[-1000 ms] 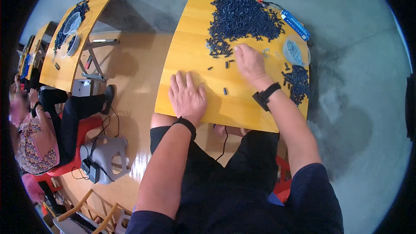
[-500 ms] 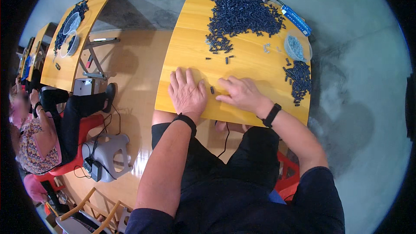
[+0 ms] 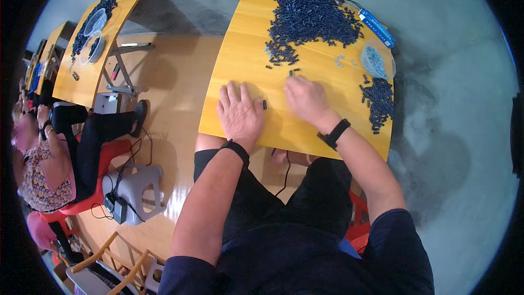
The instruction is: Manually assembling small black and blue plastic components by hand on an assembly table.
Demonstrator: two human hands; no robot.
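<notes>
On the yellow bench (image 3: pixel 229 60) | left hand (image 3: pixel 240 113) flat, grip spread wide, palm hidden | small black piece (image 3: pixel 265 105) just beside its thumb | right hand (image 3: pixel 307 98) curled, fingertips hidden (cannot tell how far closed, or whether anything is held) | blue box (image 3: pixel 376 28), pale print too small to read

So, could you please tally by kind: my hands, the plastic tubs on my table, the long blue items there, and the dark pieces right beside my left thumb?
Hands: 2 (left hand, right hand)
Plastic tub: 1
Long blue item: 1
Dark piece: 1
Total: 5
</notes>
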